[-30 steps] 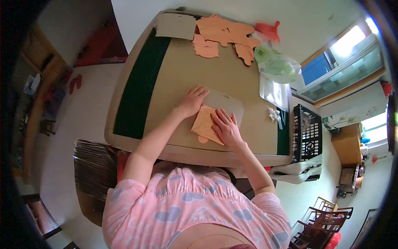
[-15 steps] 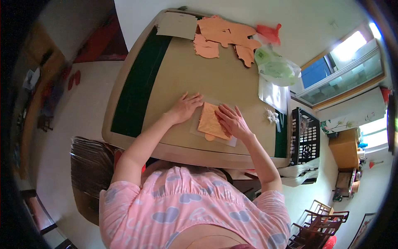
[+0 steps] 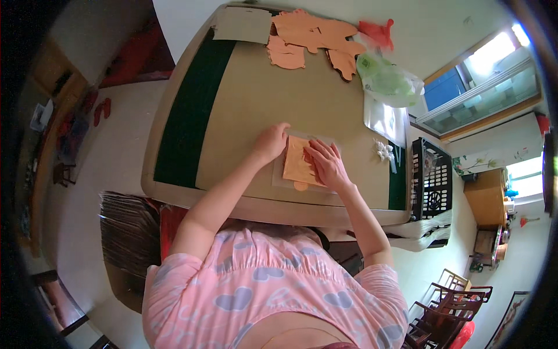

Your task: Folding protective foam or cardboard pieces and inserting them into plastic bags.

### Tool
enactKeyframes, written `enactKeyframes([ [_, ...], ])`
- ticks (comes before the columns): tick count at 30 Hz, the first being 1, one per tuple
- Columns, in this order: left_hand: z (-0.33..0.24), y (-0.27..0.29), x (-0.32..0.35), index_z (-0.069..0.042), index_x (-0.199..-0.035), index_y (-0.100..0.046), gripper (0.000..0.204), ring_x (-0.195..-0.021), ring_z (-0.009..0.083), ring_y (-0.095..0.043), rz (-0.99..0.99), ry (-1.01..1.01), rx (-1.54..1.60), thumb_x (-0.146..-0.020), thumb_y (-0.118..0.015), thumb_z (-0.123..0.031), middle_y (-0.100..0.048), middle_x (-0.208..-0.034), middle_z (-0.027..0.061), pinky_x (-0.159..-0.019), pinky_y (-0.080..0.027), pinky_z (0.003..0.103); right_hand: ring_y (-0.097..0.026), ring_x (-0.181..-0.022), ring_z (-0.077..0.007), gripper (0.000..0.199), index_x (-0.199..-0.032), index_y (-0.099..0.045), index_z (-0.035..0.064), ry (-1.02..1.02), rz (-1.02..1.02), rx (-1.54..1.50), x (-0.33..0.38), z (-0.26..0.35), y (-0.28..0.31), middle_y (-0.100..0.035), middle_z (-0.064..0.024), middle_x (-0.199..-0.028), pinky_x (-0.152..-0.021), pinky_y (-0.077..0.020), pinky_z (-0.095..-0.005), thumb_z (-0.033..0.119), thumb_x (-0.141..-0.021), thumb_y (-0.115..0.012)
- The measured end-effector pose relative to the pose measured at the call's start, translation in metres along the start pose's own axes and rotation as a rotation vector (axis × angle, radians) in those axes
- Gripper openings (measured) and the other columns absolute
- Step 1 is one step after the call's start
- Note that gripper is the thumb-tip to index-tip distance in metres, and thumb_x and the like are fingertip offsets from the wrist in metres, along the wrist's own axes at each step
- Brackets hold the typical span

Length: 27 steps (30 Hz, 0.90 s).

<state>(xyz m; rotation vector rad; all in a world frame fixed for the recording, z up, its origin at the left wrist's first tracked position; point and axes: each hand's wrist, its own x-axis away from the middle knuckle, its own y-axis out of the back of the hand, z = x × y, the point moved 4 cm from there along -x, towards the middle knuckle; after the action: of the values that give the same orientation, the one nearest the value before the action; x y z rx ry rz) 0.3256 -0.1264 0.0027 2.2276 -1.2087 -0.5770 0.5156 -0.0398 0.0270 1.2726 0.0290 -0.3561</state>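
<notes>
A flat orange card piece (image 3: 296,161) with a rounded tab at its near edge lies with a clear plastic sleeve (image 3: 279,174), whose margin shows around it. Whether the card is inside the sleeve or on top, I cannot tell. My right hand (image 3: 329,166) rests flat over the card's right side, fingers stretched out and pointing up and left. At the upper left corner of the sleeve is my left hand (image 3: 271,143), its fingers curled together. What they pinch, if anything, is hidden.
Orange cut-out sheets (image 3: 314,32) and a grey-beige board (image 3: 243,24) lie at the table's far edge. To the right are a green-white plastic bag (image 3: 386,81), clear sleeves (image 3: 383,120), small white pieces (image 3: 383,151) and a black crate (image 3: 432,180). Stacked cardboard (image 3: 129,232) stands left.
My left hand has gone from spread fingers to curled ones at the sleeve's corner. The card and sleeve have turned slightly straighter. My right hand stays on the card. The view has shifted a little.
</notes>
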Motion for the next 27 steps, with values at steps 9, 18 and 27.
enactKeyframes([
  [9,0.003,-0.014,-0.015,-0.001,-0.094,-0.065,0.021,-0.081,0.0335,-0.066,0.115,0.053,-0.033,-0.085,-0.061,-0.020,-0.069,-0.088,0.0165,-0.074,-0.053,0.042,-0.043,-0.131,-0.0317,0.038,-0.131,-0.054,0.0132,-0.028,-0.090,-0.038,0.006,-0.010,-0.005,-0.050,-0.0103,-0.139,-0.109,-0.0241,-0.0577,0.015,-0.094,-0.051],
  [18,-0.009,-0.016,-0.003,-0.002,-0.114,-0.054,0.032,-0.057,0.0141,-0.061,0.382,0.454,0.351,-0.088,-0.066,-0.018,-0.066,-0.078,0.0069,-0.055,-0.050,0.030,-0.044,-0.130,-0.0294,0.039,-0.131,-0.054,0.0143,-0.016,-0.108,-0.031,0.010,-0.014,-0.007,-0.050,-0.0083,-0.139,-0.109,-0.0240,-0.0576,0.018,-0.093,-0.053],
  [27,-0.039,-0.021,0.026,0.000,-0.115,-0.054,0.030,-0.102,0.0314,-0.061,-0.060,-0.151,-0.325,-0.089,-0.060,-0.014,-0.064,-0.108,0.0173,-0.088,-0.048,0.043,-0.041,-0.133,-0.0277,0.039,-0.132,-0.054,0.0181,-0.021,-0.043,0.049,0.011,-0.015,-0.012,-0.048,-0.0061,-0.141,-0.110,-0.0233,-0.0583,0.024,-0.094,-0.054],
])
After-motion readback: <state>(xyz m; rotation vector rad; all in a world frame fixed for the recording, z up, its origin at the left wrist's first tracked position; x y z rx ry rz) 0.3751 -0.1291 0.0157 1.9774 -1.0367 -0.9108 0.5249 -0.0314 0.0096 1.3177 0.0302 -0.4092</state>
